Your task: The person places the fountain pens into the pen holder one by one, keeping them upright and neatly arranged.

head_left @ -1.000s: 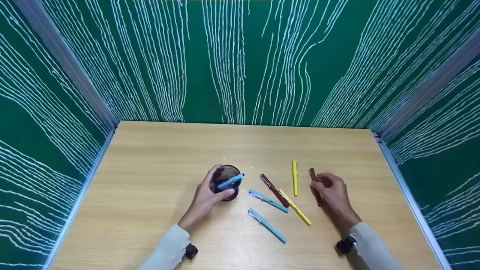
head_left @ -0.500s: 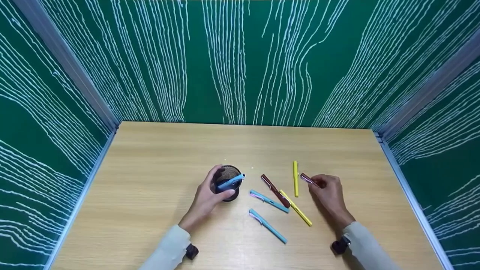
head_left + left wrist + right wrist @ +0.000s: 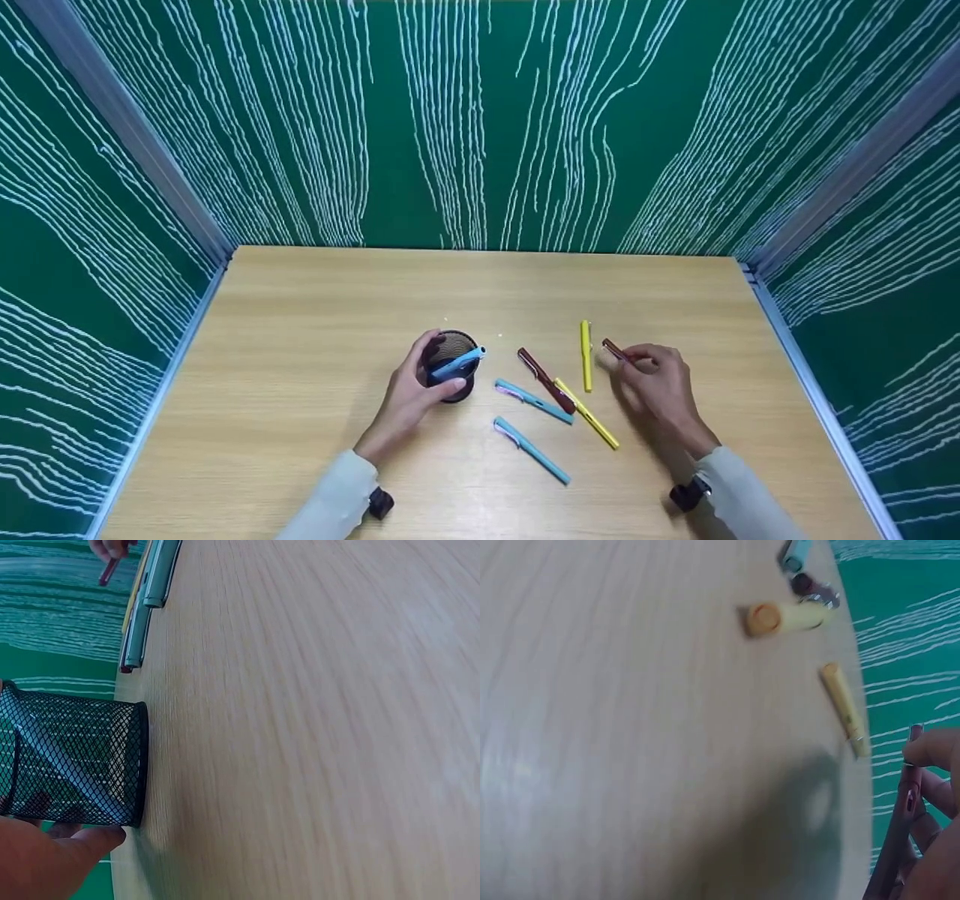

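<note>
My left hand grips a black mesh pen cup, fingers around its far left side and thumb on the near side. Inside the cup leans a blue pen, its end sticking out over the right rim. The cup's base meets the tabletop in the left wrist view, where its mesh wall shows the pen slanting within. Farther right, my right hand pinches a dark red-brown pen between thumb and fingers. In the right wrist view this pen is held off the table.
Between the hands lie a yellow pen, a dark red pen crossing another yellow pen, and two light blue pens. Green panels with white lines enclose the wooden table at back and sides.
My right hand has picked up the dark red-brown pen, and the pen's far end has swung left toward the upright yellow pen. My left hand stays on the cup.
</note>
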The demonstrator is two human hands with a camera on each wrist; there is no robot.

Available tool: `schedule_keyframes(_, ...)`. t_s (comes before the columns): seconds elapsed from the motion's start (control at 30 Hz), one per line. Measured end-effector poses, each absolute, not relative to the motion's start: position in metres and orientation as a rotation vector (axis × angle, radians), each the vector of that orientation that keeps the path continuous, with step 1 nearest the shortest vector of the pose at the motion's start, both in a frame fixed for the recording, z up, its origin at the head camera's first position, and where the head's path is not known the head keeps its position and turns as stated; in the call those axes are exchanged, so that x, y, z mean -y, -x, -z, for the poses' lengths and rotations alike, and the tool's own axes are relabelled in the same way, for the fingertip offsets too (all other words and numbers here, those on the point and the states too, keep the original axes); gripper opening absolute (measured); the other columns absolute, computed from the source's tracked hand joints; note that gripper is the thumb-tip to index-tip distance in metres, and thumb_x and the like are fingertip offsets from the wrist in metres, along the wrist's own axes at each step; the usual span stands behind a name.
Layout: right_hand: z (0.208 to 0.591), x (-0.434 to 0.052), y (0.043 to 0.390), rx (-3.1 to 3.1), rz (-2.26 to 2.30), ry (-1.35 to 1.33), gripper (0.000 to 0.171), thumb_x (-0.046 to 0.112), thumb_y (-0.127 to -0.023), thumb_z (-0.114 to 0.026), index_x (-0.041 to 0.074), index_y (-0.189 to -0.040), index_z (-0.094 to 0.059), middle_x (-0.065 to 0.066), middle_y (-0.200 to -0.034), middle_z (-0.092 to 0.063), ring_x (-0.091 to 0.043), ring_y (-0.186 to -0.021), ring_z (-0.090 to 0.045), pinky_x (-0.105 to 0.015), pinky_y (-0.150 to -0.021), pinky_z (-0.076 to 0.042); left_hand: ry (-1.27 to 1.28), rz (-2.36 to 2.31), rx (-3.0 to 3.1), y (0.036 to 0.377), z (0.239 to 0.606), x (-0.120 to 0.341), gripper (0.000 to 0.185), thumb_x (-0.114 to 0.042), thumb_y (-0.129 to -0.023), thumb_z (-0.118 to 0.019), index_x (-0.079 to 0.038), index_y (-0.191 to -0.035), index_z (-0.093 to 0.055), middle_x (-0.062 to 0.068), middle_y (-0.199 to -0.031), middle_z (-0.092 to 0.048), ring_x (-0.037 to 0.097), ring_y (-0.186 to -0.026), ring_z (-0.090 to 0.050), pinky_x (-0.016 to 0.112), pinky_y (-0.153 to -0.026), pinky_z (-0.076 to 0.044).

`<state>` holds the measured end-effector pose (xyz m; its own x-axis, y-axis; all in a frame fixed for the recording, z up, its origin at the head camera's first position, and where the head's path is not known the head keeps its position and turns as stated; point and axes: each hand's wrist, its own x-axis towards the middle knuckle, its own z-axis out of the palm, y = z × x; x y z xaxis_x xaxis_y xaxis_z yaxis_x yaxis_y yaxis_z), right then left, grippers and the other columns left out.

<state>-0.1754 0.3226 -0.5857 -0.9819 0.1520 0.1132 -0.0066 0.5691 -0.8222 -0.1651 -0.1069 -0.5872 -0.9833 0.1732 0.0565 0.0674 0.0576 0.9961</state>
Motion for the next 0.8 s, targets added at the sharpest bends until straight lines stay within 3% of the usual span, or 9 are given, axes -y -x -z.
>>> schedule_keyframes(0.07,0.581,-0.319,0.173,2.597,-1.372,0.092,0.014,0.005,-0.095,-0.084,0.002,-0.109,-0.082,-0.018,-0.116,-0.076,-0.028,-0.118,-0.058,-0.05,-0.107,-0.042,-0.254,-2.079,-2.242,0.165,0.587,0.107,0.095,-0.022,-0.09,-0.094,-0.015,-0.168,-0.042,0.013,-0.16,-0.057,0.036,-0.147,-0.053,0.054,-0.127,-0.038)
schedule_keyframes(0.23,0.567,-0.308,0.171,2.568,-1.327,0.037,0.011,0.002,-0.094,-0.084,0.003,-0.104,-0.083,-0.013,-0.105,-0.08,-0.022,-0.112,-0.058,-0.049,-0.104,-0.044,-0.27,-2.08,-2.26,0.165,0.589,0.109,0.091,-0.022,-0.09,-0.093,-0.015,-0.167,-0.044,0.013,-0.16,-0.058,0.037,-0.149,-0.052,0.057,-0.128,-0.034)
schedule_keyframes(0.5,0.544,-0.289,0.163,2.55,-1.356,0.009,0.012,0.003,-0.094,-0.085,0.005,-0.106,-0.083,-0.011,-0.108,-0.079,-0.018,-0.112,-0.058,-0.034,-0.101,-0.043,-0.269,-2.069,-2.264,0.165,0.588,0.108,0.089,-0.023,-0.091,-0.093,-0.019,-0.166,-0.045,0.015,-0.162,-0.056,0.038,-0.15,-0.051,0.058,-0.128,-0.034)
schedule_keyframes(0.8,0.523,-0.268,0.151,2.485,-1.394,-0.115,0.016,-0.004,-0.09,-0.087,0.007,-0.102,-0.084,-0.009,-0.105,-0.077,-0.015,-0.109,-0.058,-0.026,-0.098,-0.043,-0.251,-2.065,-2.253,0.164,0.585,0.107,0.09,-0.024,-0.091,-0.093,-0.021,-0.167,-0.044,0.016,-0.163,-0.054,0.039,-0.151,-0.049,0.059,-0.129,-0.033)
